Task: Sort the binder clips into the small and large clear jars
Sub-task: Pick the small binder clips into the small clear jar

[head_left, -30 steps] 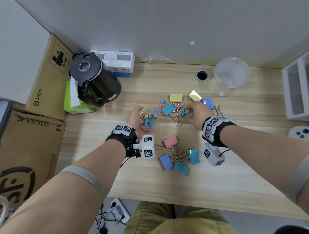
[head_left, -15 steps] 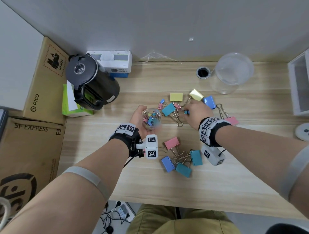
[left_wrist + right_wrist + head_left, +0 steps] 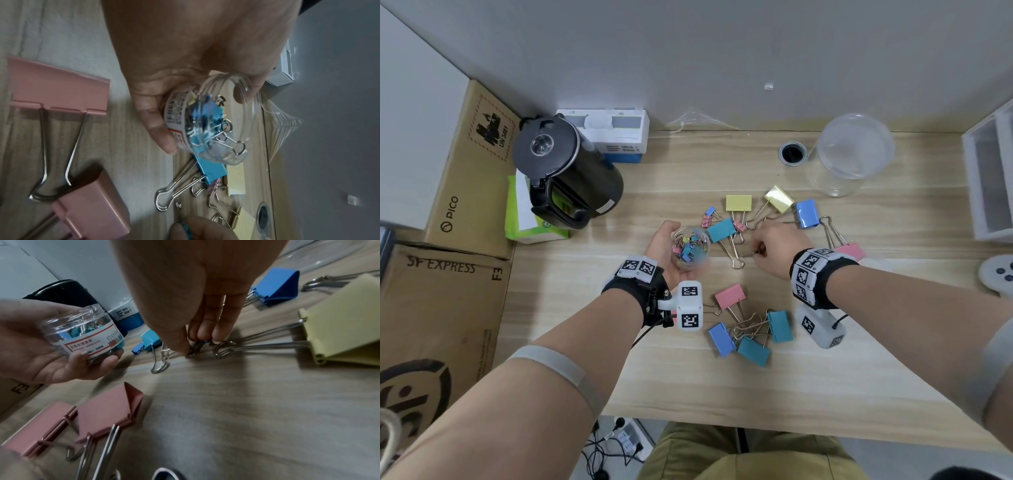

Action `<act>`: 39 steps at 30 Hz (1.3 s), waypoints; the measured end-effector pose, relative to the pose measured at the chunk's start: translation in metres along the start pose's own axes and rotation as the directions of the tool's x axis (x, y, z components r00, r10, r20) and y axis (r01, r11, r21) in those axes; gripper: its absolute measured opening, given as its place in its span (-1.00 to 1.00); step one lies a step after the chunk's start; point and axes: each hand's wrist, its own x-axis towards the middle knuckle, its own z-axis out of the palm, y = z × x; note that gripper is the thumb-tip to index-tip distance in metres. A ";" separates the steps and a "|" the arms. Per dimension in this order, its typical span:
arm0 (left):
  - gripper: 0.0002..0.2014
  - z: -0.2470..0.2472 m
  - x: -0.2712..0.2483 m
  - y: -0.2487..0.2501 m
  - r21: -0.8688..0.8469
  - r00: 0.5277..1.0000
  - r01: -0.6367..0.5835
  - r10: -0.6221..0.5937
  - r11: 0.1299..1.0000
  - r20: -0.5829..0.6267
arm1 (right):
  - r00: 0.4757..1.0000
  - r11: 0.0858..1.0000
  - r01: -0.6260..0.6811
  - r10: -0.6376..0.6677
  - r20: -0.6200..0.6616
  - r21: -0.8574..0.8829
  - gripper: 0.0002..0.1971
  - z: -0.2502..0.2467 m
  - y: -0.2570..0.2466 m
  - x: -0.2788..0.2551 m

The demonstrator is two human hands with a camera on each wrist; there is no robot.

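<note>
Your right hand (image 3: pixel 197 308) now pinches a small blue clip (image 3: pixel 202 343) off the desk, pulled back from the pile | your left hand (image 3: pixel 671 255) grips the small jar (image 3: pixel 690 248), part-filled | large jar (image 3: pixel 854 154) empty, far right | next: drop the clip in.

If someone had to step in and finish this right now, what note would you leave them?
Left hand: holds the small jar just above the desk, open, already part full of small clips.
Right hand: fingertips pinch a small blue clip at the desk.
Large jar: stands at the back right and looks empty.
Done: many small clips sorted.
Left: drop the pinched clip into the small jar, pick up the few small clips near the teal clip, then move all large clips, both groups, into the large jar.
</note>
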 end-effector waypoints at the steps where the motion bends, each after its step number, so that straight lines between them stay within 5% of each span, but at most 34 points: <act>1: -0.46 0.000 0.000 0.000 -0.001 1.000 0.000 0.000 1.000 0.004 | 1.000 1.000 0.002 -0.002 -0.015 -0.004 -0.91 0.000 0.001 -0.002; 5: -0.46 0.000 -0.001 0.000 -0.007 1.000 -0.004 0.004 1.000 0.018 | 0.995 1.000 -0.018 0.017 -0.096 -0.005 -0.95 0.000 0.009 -0.004; 11: -0.45 -0.001 -0.002 -0.003 0.016 1.000 -0.010 0.010 1.000 0.009 | 0.999 0.995 -0.041 0.041 -0.003 -0.096 -0.92 0.003 0.003 -0.004; 19: -0.46 -0.004 -0.005 -0.006 0.018 1.000 -0.015 0.015 1.000 0.014 | 0.996 0.998 -0.070 0.070 -0.048 0.007 -0.85 0.010 0.001 -0.005; 24: -0.46 -0.004 -0.008 -0.008 0.012 1.000 -0.015 0.014 1.000 0.013 | 0.993 0.992 -0.114 0.113 0.032 0.055 -0.79 0.006 -0.007 -0.007; 29: -0.50 -0.003 -0.011 -0.013 0.007 1.000 -0.014 0.014 1.000 0.011 | 0.986 0.962 -0.142 0.158 -0.053 0.233 -0.86 -0.012 -0.020 -0.005; 36: -0.51 -0.004 -0.013 -0.016 0.002 1.000 -0.010 0.010 1.000 0.013 | 0.984 0.965 -0.170 0.176 -0.017 0.198 -0.82 -0.009 -0.014 -0.009; 39: -0.48 -0.007 -0.011 -0.016 -0.003 1.000 -0.005 0.005 1.000 0.001 | 0.995 0.977 -0.086 0.095 -0.035 0.195 -0.80 0.000 -0.014 -0.012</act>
